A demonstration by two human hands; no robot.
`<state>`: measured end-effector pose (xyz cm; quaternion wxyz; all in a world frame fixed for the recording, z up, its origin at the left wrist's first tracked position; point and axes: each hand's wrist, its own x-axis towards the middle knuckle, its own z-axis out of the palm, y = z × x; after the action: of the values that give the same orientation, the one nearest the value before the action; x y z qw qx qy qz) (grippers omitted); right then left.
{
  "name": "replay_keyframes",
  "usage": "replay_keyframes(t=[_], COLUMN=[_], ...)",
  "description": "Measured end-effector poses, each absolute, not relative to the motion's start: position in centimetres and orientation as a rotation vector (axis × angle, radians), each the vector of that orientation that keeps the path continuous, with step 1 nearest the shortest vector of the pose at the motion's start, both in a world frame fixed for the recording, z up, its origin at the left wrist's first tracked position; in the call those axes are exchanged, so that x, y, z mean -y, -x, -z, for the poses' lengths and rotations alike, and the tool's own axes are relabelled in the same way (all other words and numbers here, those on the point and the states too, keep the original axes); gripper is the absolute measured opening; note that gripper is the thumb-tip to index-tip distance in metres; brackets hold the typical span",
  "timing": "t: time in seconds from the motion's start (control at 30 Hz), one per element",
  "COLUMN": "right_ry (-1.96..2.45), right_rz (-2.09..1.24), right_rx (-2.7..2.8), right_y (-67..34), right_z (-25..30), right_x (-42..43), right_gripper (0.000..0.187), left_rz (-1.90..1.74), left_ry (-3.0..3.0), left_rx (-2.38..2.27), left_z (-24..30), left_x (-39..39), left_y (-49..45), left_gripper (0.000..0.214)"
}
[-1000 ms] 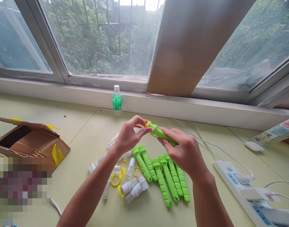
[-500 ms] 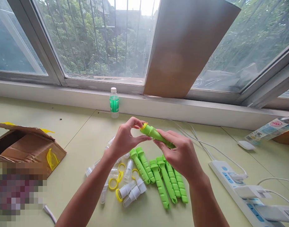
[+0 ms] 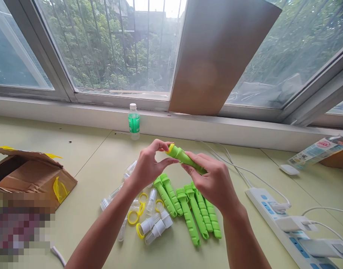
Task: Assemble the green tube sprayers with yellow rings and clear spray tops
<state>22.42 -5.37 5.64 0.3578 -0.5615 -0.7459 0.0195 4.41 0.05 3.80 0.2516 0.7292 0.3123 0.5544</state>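
Observation:
My right hand is wrapped round a green ribbed plastic handle, holding it above the table with its head tilted up to the left. My left hand pinches a yellow ring at the tip of that handle with thumb and fingers. Below the hands several more green handles lie side by side on the pale green table. To their left lie loose yellow rings, clear tubes and white caps.
An open cardboard box stands at the left. A small bottle with a green label stands by the window sill. A white power strip with plugs and cables lies at the right, with a white mouse and a printed packet behind it.
The view has shifted slightly right and down. Both hands keep the green handle between them, and the left fingers have shifted a little around the yellow ring at its tip.

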Motion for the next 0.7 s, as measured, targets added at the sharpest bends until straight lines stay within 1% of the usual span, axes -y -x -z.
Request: replay_keyframes(t=[0.7], right_ry=[1.402], right_rz=[-0.145], right_rx=[1.889], right_y=[-22.12], right_z=[-5.87], right_x=[5.49], right_gripper=[0.027], left_rz=[-1.549], left_ry=[-1.955], left_rx=[-0.839], left_z=[-4.07], left_x=[-0.30], left_y=[-4.17], left_gripper=[0.036])
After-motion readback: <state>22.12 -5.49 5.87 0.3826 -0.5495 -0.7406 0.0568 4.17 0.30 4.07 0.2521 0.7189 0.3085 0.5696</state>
